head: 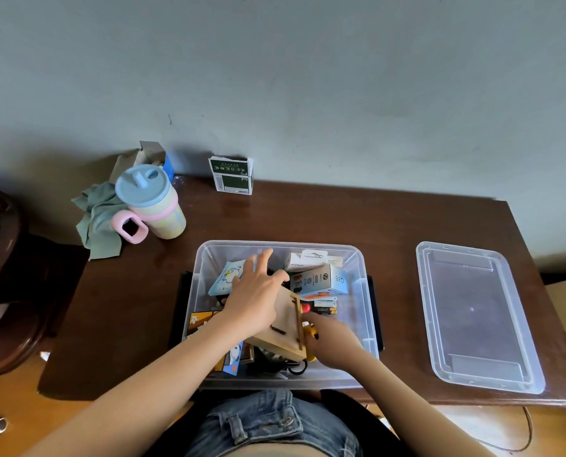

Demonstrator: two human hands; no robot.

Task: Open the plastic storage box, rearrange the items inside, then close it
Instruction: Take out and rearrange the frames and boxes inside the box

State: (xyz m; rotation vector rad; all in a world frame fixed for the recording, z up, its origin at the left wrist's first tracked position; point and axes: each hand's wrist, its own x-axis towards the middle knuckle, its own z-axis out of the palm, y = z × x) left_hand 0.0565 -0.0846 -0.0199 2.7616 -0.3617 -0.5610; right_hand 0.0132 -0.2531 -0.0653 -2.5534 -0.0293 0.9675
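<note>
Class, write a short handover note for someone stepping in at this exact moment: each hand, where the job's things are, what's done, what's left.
Left hand: inside the storage box, laid over the top of the wooden box, fingers spread.
Right hand: low in the box beside the wooden box, touching a yellow item; grip unclear.
Lid: off, flat on the table to the right of the box.
Done: box opened.
Left: finish rearranging the packets and cartons, then put the lid back on.
</note>
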